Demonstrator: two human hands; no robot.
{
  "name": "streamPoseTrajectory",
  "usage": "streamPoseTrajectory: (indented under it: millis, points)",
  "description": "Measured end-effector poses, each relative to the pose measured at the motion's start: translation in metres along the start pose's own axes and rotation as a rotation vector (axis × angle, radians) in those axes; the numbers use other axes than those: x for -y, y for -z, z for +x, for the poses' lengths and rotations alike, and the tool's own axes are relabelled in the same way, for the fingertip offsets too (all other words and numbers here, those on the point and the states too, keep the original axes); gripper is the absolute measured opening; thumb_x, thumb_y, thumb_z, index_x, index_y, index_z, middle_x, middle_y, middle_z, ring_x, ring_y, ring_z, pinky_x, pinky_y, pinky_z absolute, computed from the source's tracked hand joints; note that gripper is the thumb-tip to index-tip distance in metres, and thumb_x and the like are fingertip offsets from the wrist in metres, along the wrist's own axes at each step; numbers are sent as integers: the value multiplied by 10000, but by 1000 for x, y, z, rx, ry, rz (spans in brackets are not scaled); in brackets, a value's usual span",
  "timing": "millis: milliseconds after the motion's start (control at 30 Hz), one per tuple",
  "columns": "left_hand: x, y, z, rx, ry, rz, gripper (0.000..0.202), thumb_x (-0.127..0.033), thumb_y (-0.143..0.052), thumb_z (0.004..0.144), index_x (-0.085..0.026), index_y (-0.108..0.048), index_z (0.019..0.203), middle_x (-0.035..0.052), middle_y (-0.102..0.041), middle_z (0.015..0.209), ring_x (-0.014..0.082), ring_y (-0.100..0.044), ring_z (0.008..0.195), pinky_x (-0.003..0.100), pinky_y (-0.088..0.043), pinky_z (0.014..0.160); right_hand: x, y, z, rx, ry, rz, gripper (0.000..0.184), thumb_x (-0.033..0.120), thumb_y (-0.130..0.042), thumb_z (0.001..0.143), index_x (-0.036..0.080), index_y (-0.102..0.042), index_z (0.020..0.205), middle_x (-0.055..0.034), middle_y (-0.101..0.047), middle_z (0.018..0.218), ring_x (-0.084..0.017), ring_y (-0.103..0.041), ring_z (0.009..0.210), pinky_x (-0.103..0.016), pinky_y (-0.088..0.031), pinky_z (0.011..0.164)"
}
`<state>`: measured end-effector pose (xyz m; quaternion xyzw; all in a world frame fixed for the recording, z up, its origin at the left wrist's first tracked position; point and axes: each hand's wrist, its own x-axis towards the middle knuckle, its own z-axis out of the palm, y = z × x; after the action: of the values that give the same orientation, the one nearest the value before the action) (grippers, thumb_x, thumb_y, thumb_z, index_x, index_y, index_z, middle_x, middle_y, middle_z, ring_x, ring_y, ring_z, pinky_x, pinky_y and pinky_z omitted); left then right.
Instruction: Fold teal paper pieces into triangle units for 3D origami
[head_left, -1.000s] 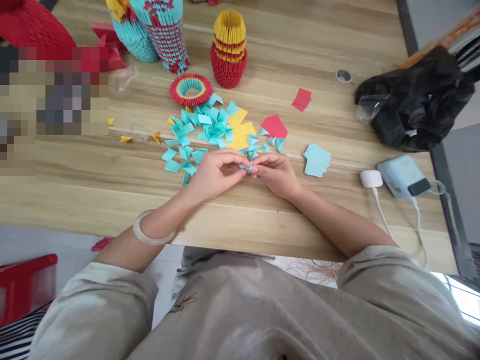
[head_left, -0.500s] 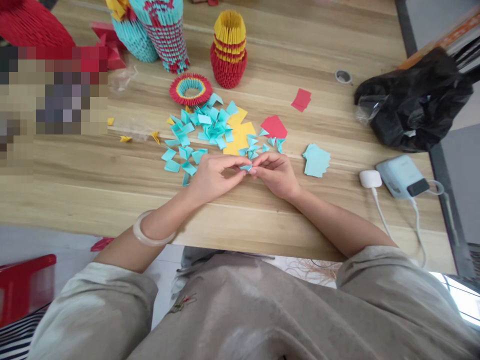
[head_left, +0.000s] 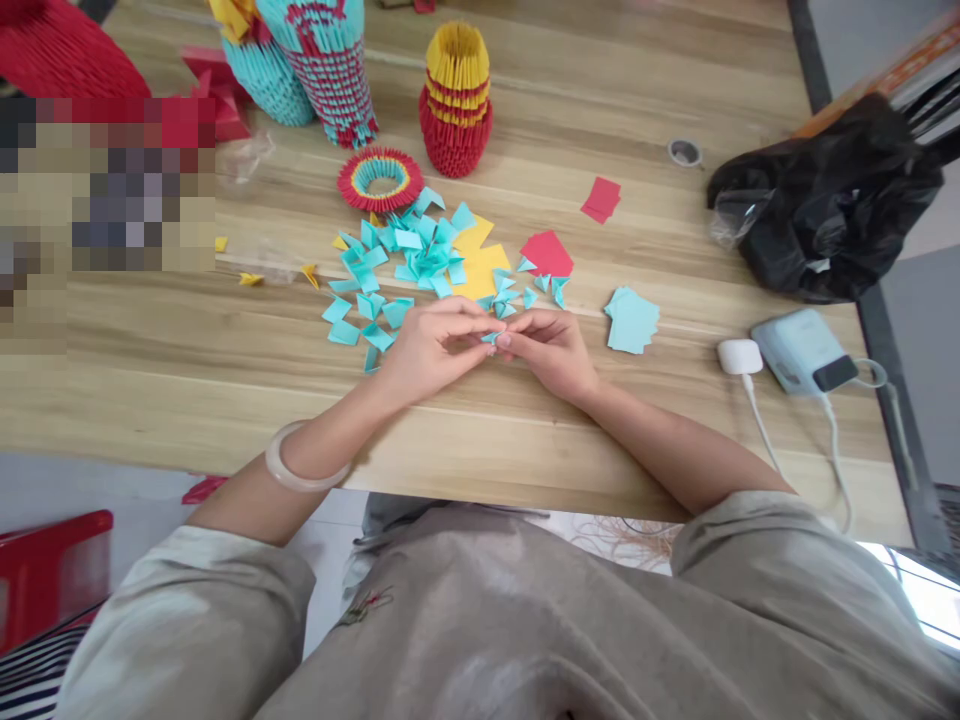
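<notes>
Turquoise paper piece point(head_left: 491, 337) pinched between left hand point(head_left: 431, 345) and right hand point(head_left: 553, 350) fingers

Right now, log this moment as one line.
left hand: pinching blue paper piece | right hand: pinching same piece | beyond: folded blue pieces on table

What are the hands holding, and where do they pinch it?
A small blue paper piece, pinched between the fingertips of the left hand and right hand, one at each end.
</notes>
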<state>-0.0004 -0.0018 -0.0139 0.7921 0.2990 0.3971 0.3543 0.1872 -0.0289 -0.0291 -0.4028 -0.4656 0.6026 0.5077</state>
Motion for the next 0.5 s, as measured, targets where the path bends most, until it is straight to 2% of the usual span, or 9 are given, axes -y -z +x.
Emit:
streamPoseTrajectory:
  millis: [200,367,500]
  points:
    - [-2,-5,-3,-23,185,-250,329,-263,-808,733,-160,-766,1042,77,-767,948,161,-740,779,268,-641,755,0,0,-1,-4,-3,-14,251,380,-864,664,174,-721,650,8,-704,613,-77,-586,537,-217,-488,547]
    - [-5,-6,-1,-13,186,-281,326,-223,-823,688,-158,-767,1002,76,-784,948,185,-758,806,275,-644,778,0,0,-2,15,28,-25,282,387,-852,686,170,-681,629,25,-651,568,-60,-538,522,-200,-427,530]
    - [-7,-2,1,-2,239,-315,292,-278,-813,711,-156,-764,972,60,-784,821,186,-751,744,274,-628,731,3,-4,-3,2,17,-34,349,442,-861,654,166,-650,619,32,-632,567,-58,-522,526,-205,-430,535]
